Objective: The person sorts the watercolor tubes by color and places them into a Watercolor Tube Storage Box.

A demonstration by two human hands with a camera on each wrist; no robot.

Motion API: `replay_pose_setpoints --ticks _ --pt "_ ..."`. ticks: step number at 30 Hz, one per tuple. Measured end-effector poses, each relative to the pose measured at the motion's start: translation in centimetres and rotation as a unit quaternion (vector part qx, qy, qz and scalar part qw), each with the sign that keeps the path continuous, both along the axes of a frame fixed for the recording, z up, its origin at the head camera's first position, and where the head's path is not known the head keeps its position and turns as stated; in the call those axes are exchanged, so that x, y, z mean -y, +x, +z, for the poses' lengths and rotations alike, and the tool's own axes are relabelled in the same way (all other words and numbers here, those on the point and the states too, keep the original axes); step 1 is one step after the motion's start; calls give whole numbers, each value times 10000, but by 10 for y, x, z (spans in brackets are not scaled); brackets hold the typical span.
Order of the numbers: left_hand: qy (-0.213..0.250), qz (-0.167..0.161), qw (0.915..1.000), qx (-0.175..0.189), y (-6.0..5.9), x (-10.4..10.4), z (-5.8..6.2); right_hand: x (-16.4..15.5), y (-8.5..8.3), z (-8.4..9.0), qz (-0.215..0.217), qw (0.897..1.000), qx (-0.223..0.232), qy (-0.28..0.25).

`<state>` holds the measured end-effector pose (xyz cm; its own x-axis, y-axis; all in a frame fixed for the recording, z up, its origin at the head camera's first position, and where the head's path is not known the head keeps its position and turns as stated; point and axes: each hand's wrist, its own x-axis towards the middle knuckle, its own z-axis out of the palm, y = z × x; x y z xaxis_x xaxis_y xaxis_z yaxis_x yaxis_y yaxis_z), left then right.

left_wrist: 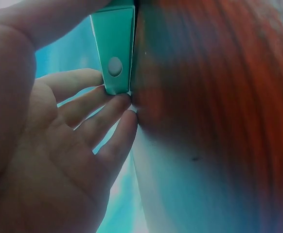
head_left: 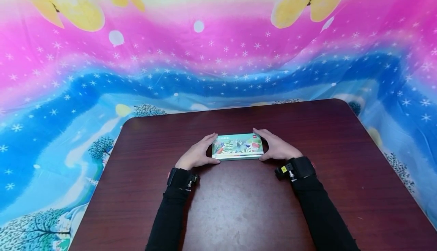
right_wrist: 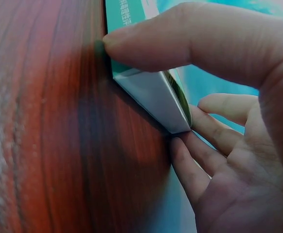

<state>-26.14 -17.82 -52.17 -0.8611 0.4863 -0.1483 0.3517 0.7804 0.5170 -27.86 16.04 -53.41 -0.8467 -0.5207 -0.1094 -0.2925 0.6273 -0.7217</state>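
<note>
A flat green box point(head_left: 238, 146) printed with plants lies on the dark wooden table point(head_left: 239, 205), near its middle. My left hand point(head_left: 207, 150) holds the box's left end, thumb along the near edge and fingers round the far corner. My right hand point(head_left: 269, 147) holds the right end the same way. In the left wrist view the fingertips point(left_wrist: 124, 104) touch the box's end flap point(left_wrist: 113, 48). In the right wrist view the thumb point(right_wrist: 180, 39) presses the box's side point(right_wrist: 153, 94), with the other fingers point(right_wrist: 190, 165) curled under its corner. Both forearms wear black sleeves and wrist straps.
A bright pink, blue and yellow cloth with stars point(head_left: 218, 53) covers the floor and wall behind and beside the table. The table's rounded far corners point(head_left: 341, 103) and its left edge point(head_left: 102, 175) are in view.
</note>
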Motion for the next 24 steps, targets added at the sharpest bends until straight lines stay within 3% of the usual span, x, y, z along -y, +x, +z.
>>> replay_pose_setpoints --ticks 12,24 --pt "27 -35 10000 24 -1 1 -1 0 0 1 31 10000 13 -3" --pt "334 -30 9994 -119 -2 2 1 -1 1 3 112 9999 -107 -71"
